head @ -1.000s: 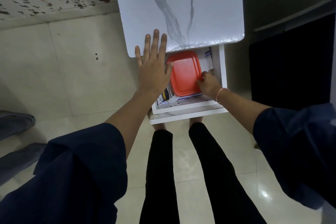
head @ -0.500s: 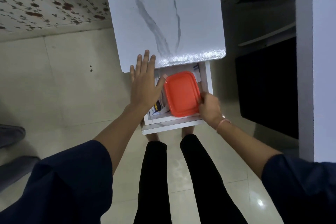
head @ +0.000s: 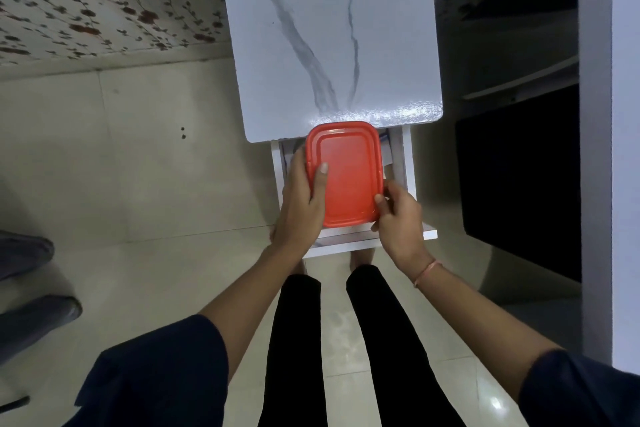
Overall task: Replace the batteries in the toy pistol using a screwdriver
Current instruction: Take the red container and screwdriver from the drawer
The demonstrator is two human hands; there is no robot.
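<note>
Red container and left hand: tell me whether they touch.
Touching. The head view shows the left hand gripping the red container at its left edge, thumb lying flat on the lid.

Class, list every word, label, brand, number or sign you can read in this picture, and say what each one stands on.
No text can be read anywhere.
Red-lidded box: plain lid, no print.
Marbled tabletop: grey veining only.
Drawer: a bluish mark on something white behind the box, too small to read.
</note>
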